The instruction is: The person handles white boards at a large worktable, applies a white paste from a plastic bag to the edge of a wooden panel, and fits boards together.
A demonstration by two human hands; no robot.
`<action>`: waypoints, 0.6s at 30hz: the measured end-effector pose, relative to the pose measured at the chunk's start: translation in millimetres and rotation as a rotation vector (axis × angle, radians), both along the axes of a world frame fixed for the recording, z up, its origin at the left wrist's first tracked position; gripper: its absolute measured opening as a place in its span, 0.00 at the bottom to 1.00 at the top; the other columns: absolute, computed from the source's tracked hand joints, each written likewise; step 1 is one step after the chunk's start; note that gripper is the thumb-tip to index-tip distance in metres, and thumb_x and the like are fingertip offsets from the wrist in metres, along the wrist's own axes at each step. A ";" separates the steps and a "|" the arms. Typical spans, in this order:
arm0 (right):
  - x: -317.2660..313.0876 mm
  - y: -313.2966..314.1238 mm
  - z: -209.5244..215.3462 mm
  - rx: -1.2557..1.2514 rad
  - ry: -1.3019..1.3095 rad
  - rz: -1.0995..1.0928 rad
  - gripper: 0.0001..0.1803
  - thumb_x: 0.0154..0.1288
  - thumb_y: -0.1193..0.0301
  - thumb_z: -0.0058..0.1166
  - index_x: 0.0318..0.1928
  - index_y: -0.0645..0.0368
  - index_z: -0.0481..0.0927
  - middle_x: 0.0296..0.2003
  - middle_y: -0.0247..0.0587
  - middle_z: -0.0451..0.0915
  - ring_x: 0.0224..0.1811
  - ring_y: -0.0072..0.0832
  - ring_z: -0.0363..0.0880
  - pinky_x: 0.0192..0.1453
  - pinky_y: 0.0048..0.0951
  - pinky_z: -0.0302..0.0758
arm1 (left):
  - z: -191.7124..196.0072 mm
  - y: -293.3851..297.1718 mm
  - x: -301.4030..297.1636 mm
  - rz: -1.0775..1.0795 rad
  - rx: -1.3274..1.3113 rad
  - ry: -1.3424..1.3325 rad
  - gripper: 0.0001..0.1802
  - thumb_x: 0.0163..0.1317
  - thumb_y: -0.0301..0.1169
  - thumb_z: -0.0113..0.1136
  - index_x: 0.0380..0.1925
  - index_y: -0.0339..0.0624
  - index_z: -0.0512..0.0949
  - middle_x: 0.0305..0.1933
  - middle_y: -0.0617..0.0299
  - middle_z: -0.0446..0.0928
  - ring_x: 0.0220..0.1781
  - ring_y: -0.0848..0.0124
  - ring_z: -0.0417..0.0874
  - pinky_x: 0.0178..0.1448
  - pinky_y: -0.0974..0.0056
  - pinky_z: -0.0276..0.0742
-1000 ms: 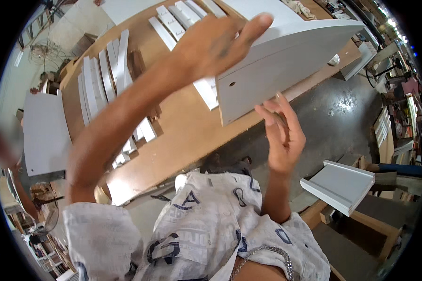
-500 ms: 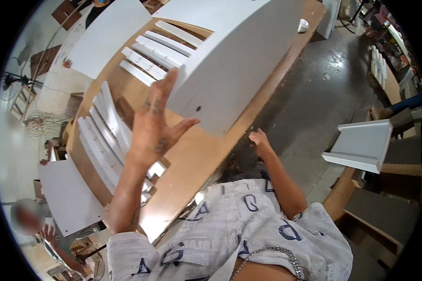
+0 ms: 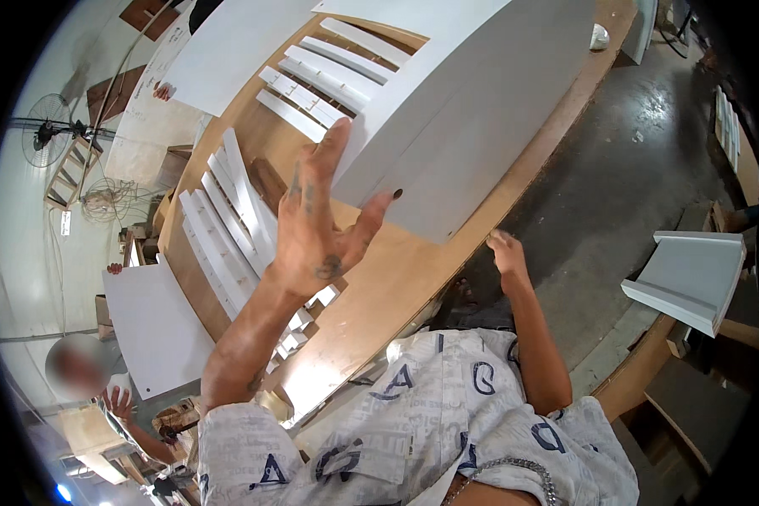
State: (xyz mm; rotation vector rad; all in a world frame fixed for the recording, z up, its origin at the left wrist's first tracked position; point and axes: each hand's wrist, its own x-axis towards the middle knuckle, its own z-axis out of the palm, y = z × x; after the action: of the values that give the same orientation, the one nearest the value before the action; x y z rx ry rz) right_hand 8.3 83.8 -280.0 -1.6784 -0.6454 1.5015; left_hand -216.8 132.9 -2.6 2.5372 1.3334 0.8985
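Observation:
My left hand (image 3: 308, 228) reaches over the workbench (image 3: 396, 278) with its thumb and forefinger stretched wide apart. It is at the near end of a large white panel (image 3: 472, 126) with a long shaded grey side. The thumb tip lies beside a small dark hole (image 3: 398, 194) in that side; whether the fingers press on the panel cannot be told. My right hand (image 3: 508, 255) is at the bench's front edge, its fingers curled together. What they hold, if anything, is hidden.
White slats (image 3: 228, 228) lie in a row left of my arm, and more slats (image 3: 333, 76) lie beyond. Co-workers' hands hold a white board (image 3: 156, 329) and a far panel (image 3: 236, 51). A white shelf piece (image 3: 687, 278) rests at right, beyond the floor.
The view has shifted, moving the bench and panel rightward in the picture. My left thumb has come closer to the dark hole. My right hand remains curled near the bench edge.

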 end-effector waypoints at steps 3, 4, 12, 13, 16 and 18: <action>-16.2 5.2 33.6 0.435 -0.297 -0.044 0.20 0.63 0.70 0.49 0.54 0.65 0.70 0.49 0.51 0.73 0.54 0.39 0.71 0.57 0.34 0.67 | -1.7 3.6 -3.8 -0.011 0.015 0.011 0.43 0.51 0.29 0.68 0.64 0.36 0.55 0.54 0.43 0.69 0.54 0.54 0.75 0.56 0.53 0.73; -21.1 8.8 61.2 0.552 -0.304 -0.035 0.20 0.62 0.71 0.49 0.54 0.66 0.70 0.49 0.52 0.72 0.54 0.40 0.71 0.57 0.34 0.67 | -2.4 4.1 -6.0 -0.015 0.025 0.008 0.43 0.51 0.29 0.68 0.64 0.36 0.55 0.54 0.43 0.69 0.53 0.55 0.75 0.56 0.53 0.73; -58.9 16.2 204.6 1.246 -0.532 0.186 0.29 0.62 0.78 0.44 0.62 0.80 0.56 0.56 0.68 0.64 0.57 0.52 0.69 0.60 0.42 0.67 | 0.3 5.7 -1.8 -0.021 0.081 0.025 0.44 0.50 0.26 0.68 0.65 0.36 0.54 0.45 0.46 0.69 0.41 0.55 0.77 0.41 0.56 0.77; -66.4 16.6 207.9 1.297 -0.493 0.168 0.31 0.62 0.79 0.44 0.63 0.82 0.51 0.58 0.71 0.60 0.59 0.55 0.66 0.62 0.44 0.64 | -1.4 6.3 -1.0 -0.037 0.115 0.023 0.45 0.49 0.25 0.67 0.65 0.37 0.53 0.41 0.47 0.70 0.37 0.55 0.77 0.36 0.57 0.77; -83.1 15.7 214.6 1.374 -0.412 0.151 0.39 0.61 0.79 0.42 0.64 0.84 0.35 0.62 0.80 0.51 0.65 0.64 0.55 0.66 0.49 0.57 | -5.4 6.1 -2.2 -0.071 0.111 -0.025 0.45 0.49 0.24 0.67 0.65 0.37 0.54 0.43 0.47 0.70 0.37 0.54 0.77 0.35 0.57 0.78; -85.5 13.5 217.3 1.333 -0.421 0.202 0.44 0.61 0.79 0.42 0.63 0.82 0.25 0.63 0.83 0.44 0.68 0.66 0.45 0.69 0.52 0.48 | -4.8 3.4 -1.7 -0.061 0.097 -0.035 0.45 0.49 0.24 0.67 0.65 0.37 0.54 0.44 0.47 0.69 0.38 0.54 0.78 0.34 0.57 0.78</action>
State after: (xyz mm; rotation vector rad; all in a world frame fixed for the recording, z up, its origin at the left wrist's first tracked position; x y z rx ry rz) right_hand -77.1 97.2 -62.7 -0.8230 -1.6050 0.4695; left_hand -218.4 136.3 -7.4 2.6058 1.2236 1.0144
